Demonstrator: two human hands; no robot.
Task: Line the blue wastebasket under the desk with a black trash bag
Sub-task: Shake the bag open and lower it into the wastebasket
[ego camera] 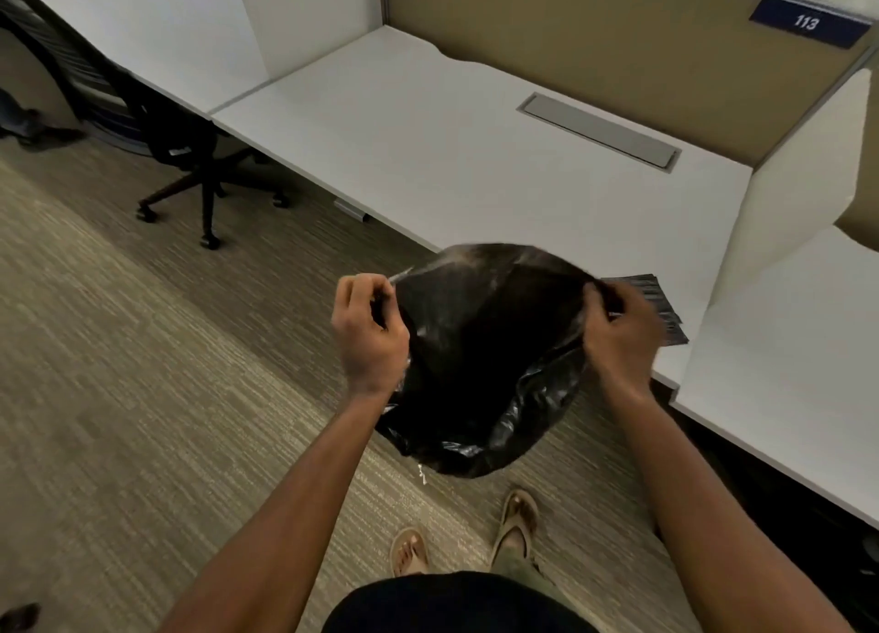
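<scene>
The trash bag (480, 356) hides most of a dark stack (659, 299) on the desk (475, 156). The far-left office chair (157, 123) is cut off; no wastebasket shows beneath.

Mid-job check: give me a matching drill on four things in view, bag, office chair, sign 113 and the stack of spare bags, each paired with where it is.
Things:
1. bag
2. office chair
3. sign 113
4. stack of spare bags

Places:
A. on the tan partition, upper right
B. on the desk edge, behind the right hand
C. held open between the left hand and the right hand
D. on the carpet at the neighbouring desk, far left

Pairs: 1-C, 2-D, 3-A, 4-B
</scene>
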